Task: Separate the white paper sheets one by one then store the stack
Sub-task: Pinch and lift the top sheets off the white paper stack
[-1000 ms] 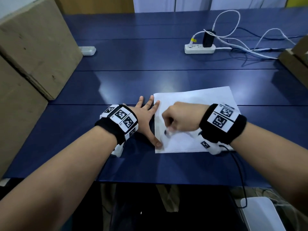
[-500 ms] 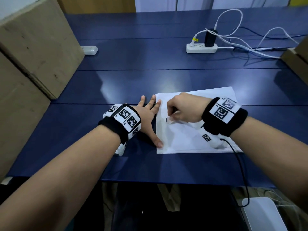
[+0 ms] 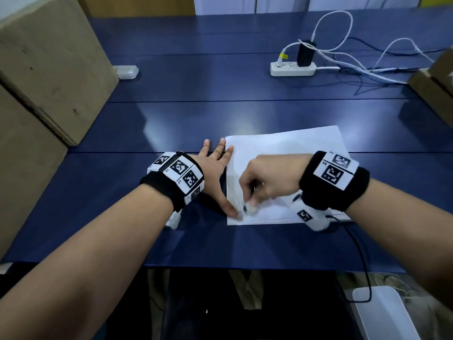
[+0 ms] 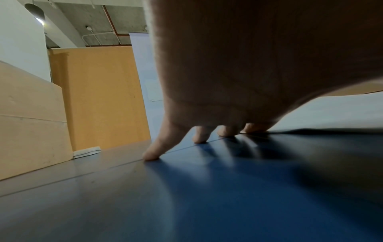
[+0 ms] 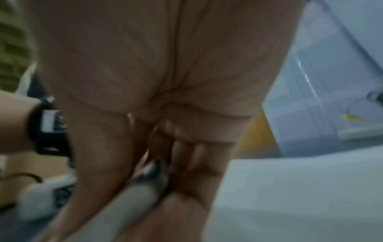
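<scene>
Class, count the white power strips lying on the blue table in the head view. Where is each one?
2. One power strip lies at the far right with a black adapter plugged in; another lies far left, partly behind the cardboard box. More may be hidden.

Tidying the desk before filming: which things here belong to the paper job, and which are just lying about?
Job: white paper sheets; left hand flat at their edge; right hand pinching the near corner.
Lying about: power strip, charger cables, cardboard boxes.

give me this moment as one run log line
left hand: flat on table, thumb on paper stack edge | right hand: fingers curled at stack's near-left corner, grip unclear | sheets: not yet separated
</scene>
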